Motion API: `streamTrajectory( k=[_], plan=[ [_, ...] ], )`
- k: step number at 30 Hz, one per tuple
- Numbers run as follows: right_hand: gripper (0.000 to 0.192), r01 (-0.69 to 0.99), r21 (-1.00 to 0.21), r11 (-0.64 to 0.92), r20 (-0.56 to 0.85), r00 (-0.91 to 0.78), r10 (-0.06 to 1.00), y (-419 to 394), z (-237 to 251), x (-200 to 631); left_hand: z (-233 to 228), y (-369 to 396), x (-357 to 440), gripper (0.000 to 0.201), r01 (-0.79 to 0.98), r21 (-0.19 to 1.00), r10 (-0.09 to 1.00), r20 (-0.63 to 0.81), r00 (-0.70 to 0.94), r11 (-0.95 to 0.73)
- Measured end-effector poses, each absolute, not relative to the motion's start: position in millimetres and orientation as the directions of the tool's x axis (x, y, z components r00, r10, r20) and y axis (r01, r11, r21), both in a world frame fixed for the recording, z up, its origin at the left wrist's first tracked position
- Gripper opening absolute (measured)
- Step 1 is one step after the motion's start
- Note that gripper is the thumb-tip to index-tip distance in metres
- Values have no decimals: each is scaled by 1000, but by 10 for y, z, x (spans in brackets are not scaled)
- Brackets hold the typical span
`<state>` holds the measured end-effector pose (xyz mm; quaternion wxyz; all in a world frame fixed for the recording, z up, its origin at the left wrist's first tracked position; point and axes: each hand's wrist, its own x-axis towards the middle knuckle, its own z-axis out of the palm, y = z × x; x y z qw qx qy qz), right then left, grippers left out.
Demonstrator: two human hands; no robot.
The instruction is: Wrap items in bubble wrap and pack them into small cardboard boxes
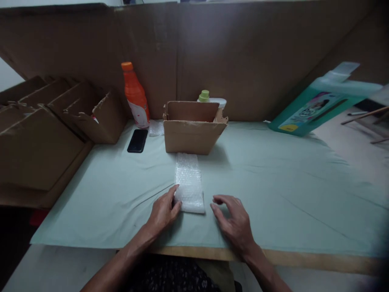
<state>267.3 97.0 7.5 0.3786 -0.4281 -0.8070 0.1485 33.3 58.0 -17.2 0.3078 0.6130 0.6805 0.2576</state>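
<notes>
The left hand (164, 211) is pressing open-fingered on the bubble wrap strip (189, 182); the right hand (234, 221) is hovering open, holding nothing, beside it on the worktop (273, 182).

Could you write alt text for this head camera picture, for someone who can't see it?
A person's left hand touches the near end of a bubble wrap strip on a pale green tablecloth, the right hand resting just beside it. Behind stand an open cardboard box, an orange bottle and a black phone.
</notes>
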Motion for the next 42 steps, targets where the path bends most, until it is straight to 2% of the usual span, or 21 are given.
streamTrajectory(
  k=[2,4,6,8,10,12,14,16,18,20,23,25,28,30,32,35,37,39,42],
  plan=[
    [14,553,-467,690,524,-456,719,853,91,2679,-146,651,336,57,720,682,988,-148,-37,129],
    [22,522,-388,759,459,-605,651,798,61,2616,-150,700,346,58,753,646,987,-159,-29,126],
    [27,528,-327,784,388,-681,621,826,-2,2517,-177,712,353,59,769,630,992,-116,-50,112],
    [26,549,-303,779,362,-690,627,908,-55,2433,-202,674,344,58,761,647,996,18,-88,56],
    [24,553,-323,768,348,-685,640,991,-57,2393,-201,581,319,55,758,647,969,227,-93,-79],
    [21,537,-379,754,312,-692,651,1040,-1,2393,-169,453,298,52,775,581,916,400,-9,-247],
    [21,510,-467,723,243,-712,659,1051,83,2412,-125,335,298,52,768,519,883,452,128,-377],
    [22,488,-561,668,161,-728,667,1041,152,2436,-97,273,318,54,721,530,875,427,228,-446],
    [21,483,-605,632,130,-724,678,1021,177,2463,-96,281,337,54,678,585,888,385,251,-445],
    [21,505,-562,655,209,-680,703,989,162,2499,-116,348,342,49,659,633,911,345,228,-405],
    [23,551,-420,722,384,-613,691,917,105,2554,-164,490,337,46,634,697,941,284,187,-336],
    [26,561,-359,746,404,-627,666,872,63,2563,-194,567,344,45,629,715,952,257,169,-305],
    [24,567,-337,751,365,-657,660,866,0,2525,-206,604,360,39,712,639,944,314,105,-292],
    [21,562,-379,735,363,-641,677,901,-27,2500,-177,561,352,38,755,565,913,393,108,-333],
    [21,536,-462,707,351,-622,700,937,-35,2502,-126,478,325,41,743,532,886,427,179,-406],
    [20,495,-592,636,268,-623,735,960,-28,2547,-66,373,289,46,683,575,886,386,258,-450],
    [20,504,-613,608,247,-609,754,954,-23,2576,-70,389,294,47,662,626,908,342,241,-411],
    [21,548,-542,638,322,-565,759,936,-22,2581,-105,497,326,42,680,647,935,304,184,-344],
    [26,616,-345,708,442,-559,701,912,-27,2534,-159,756,386,37,736,640,965,251,70,-219]
  ],
)
